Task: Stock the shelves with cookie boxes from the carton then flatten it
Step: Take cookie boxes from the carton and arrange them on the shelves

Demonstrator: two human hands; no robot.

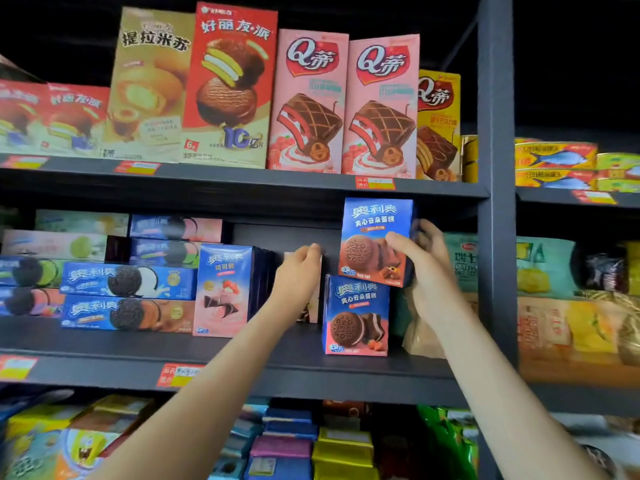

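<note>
Arms (207, 393) outstretched, right hand (427, 271) gripping cookie box (375, 237) (thumb on front), left hand (299, 271) curled over pale box (316, 306)

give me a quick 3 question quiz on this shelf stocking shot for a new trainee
1. True or false: the right hand holds a blue cookie box above a matching box standing on the middle shelf.
2. The left hand curls its fingers over the top of: A a fish can, B a pale box, C a price tag.
3. What colour are the two matching Q boxes on the shelf above?
Key: 1 true; 2 B; 3 pink.
</note>
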